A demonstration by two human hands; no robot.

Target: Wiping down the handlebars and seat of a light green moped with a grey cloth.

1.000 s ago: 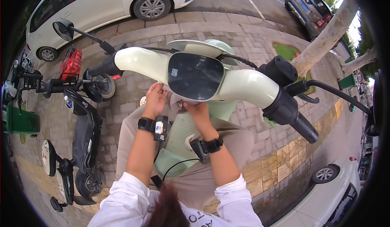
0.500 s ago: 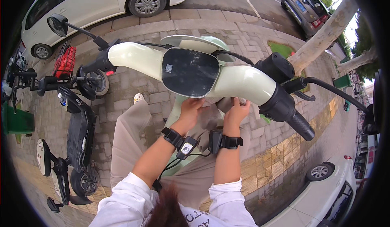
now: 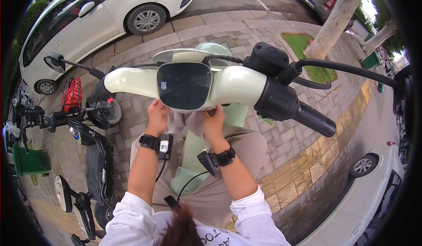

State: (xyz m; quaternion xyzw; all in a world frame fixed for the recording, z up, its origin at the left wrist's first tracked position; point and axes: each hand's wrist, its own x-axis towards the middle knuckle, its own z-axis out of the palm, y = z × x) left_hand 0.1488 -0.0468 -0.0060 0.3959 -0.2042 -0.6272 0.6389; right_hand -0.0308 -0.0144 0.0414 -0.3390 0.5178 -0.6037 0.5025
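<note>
Head view: both hands busy below a scooter's display

Pale scooter (image 3: 239, 86), seen from the rider's side. Landmark: its dark, round-cornered display (image 3: 184, 87), set mid-handlebar. A light grey piece, cloth by its look (image 3: 177, 122), hangs just below the display, between the hands; its upper edge is hidden under the handlebar cover.

Left hand (image 3: 157, 117): just below the display's lower left corner, fingers bent and raised, tips near the cover's underside, beside the cloth. Firm pinch or mere touch, cannot tell. Right hand (image 3: 213, 125): just below the display's lower right corner, fingers curled up toward the underside. Blur and the cover hide what they close on; cannot tell whether they grip.

Step in hand, as I judge it: two-handed handling of the cloth at the underside below the display. From here, the next move would seem to call for a sure hold on the cloth and knuckles kept clear of the cover, as fingertips work partly out of sight.

Loose cable (image 3: 190, 185) from the right wrist device (image 3: 211, 161) runs well below the display, a possible snag. Black handgrip (image 3: 316, 120) lies right of the display; parked black scooter (image 3: 99, 167) stands well to its lower left.
</note>
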